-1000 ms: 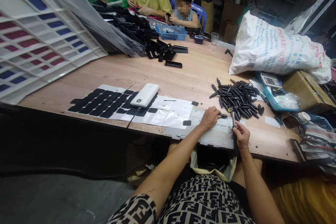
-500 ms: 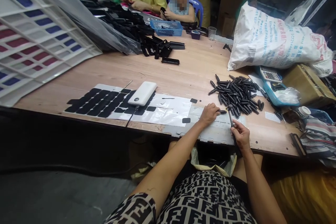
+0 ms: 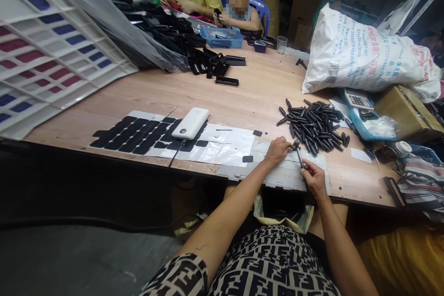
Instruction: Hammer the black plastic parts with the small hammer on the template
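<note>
My left hand (image 3: 276, 150) rests on the grey mat (image 3: 277, 173) at the table's front edge, fingers pinched on a small black part (image 3: 290, 146). My right hand (image 3: 313, 177) is closed round the handle of a small hammer (image 3: 299, 154), whose head is tilted left and sits right over that black part. A pile of similar small black parts (image 3: 314, 121) lies just beyond both hands on the wooden table (image 3: 243, 97).
White sheets with black pads (image 3: 138, 134) and a white power bank (image 3: 191, 123) lie to the left. A large white sack (image 3: 360, 58), a calculator (image 3: 358, 99) and a cardboard box (image 3: 404, 113) crowd the right. Two people sit at the far end beside a blue basket (image 3: 222, 37). White racks (image 3: 45, 51) stand at left.
My right hand has swung the hammer leftward and down, so its head is now over the part under my left fingers. The left hand stayed in place.
</note>
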Tool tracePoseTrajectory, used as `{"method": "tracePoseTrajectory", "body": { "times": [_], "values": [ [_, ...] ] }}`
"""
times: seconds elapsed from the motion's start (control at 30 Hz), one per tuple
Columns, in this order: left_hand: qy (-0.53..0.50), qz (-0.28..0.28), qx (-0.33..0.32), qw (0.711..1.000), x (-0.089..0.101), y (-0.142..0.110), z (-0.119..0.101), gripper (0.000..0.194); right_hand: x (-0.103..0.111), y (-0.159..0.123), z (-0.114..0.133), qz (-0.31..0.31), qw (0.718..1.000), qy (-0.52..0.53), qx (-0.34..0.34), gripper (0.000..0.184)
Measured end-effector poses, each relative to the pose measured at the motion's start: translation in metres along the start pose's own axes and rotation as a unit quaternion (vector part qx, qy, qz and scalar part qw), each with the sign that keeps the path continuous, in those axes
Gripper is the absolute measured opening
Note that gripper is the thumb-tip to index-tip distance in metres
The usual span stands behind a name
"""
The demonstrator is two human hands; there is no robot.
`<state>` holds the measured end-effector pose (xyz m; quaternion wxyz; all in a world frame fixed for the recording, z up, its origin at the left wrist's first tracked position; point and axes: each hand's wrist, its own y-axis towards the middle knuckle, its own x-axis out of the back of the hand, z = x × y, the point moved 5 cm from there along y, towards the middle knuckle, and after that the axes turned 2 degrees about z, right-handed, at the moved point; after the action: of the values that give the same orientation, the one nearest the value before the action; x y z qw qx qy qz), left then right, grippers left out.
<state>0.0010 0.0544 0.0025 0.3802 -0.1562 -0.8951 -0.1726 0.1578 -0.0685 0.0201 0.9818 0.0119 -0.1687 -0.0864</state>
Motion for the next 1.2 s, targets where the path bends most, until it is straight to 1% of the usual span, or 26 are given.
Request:
{"method": "tracePoseTrajectory", "body": {
  "times": [0.07, 0.27, 0.33, 0.5, 0.6, 0.7, 0.83, 0.9, 0.97, 1.03, 1.1, 1.13, 1.2],
  "values": [
    [-0.003, 0.0, -0.001, 1.0, 0.0, 0.0, 0.0, 0.017, 0.003, -0.001, -0.002, -0.005, 1.0, 0.005, -0.003, 0.046],
    [-0.011, 0.007, -0.006, 1.0, 0.001, 0.0, -0.001, 0.018, 0.024, -0.005, -0.008, -0.05, 0.999, 0.014, -0.011, 0.045],
    [-0.012, 0.007, -0.007, 1.0, 0.002, -0.001, -0.001, 0.018, 0.028, -0.005, -0.01, -0.058, 0.998, 0.027, -0.019, 0.045],
    [-0.021, 0.01, -0.002, 1.0, 0.003, -0.001, -0.002, 0.019, 0.027, 0.0, -0.009, -0.051, 0.997, 0.055, -0.019, 0.046],
    [-0.036, 0.021, -0.003, 0.999, 0.007, -0.006, -0.003, 0.019, 0.027, 0.001, -0.007, -0.052, 0.996, 0.065, -0.015, 0.045],
    [-0.046, 0.042, -0.032, 0.998, 0.015, -0.025, -0.01, 0.018, 0.029, 0.001, -0.006, -0.061, 0.996, 0.071, -0.01, 0.045],
    [-0.057, 0.088, -0.09, 0.99, 0.021, -0.075, -0.032, 0.015, 0.029, 0.0, -0.006, -0.063, 0.996, 0.065, -0.01, 0.045],
    [-0.056, 0.108, -0.102, 0.987, 0.019, -0.1, -0.043, 0.014, 0.028, 0.0, -0.006, -0.058, 0.996, 0.064, -0.013, 0.045],
    [-0.052, 0.115, -0.11, 0.986, 0.016, -0.117, -0.052, 0.015, 0.027, -0.001, -0.006, -0.054, 0.996, 0.063, -0.015, 0.046],
    [-0.054, 0.106, -0.113, 0.986, 0.015, -0.123, -0.058, 0.015, 0.026, -0.002, -0.006, -0.052, 0.997, 0.059, -0.017, 0.046],
    [-0.06, 0.107, -0.114, 0.986, 0.014, -0.119, -0.062, 0.012, 0.026, -0.002, -0.005, -0.054, 0.997, 0.056, -0.017, 0.046],
    [-0.062, 0.117, -0.116, 0.984, 0.013, -0.115, -0.063, 0.012, 0.026, -0.003, -0.005, -0.055, 0.997, 0.056, -0.018, 0.046],
    [-0.068, 0.154, -0.131, 0.977, 0.009, -0.105, -0.065, 0.013, 0.026, -0.003, -0.006, -0.055, 0.997, 0.057, -0.02, 0.045]
  ]
}}
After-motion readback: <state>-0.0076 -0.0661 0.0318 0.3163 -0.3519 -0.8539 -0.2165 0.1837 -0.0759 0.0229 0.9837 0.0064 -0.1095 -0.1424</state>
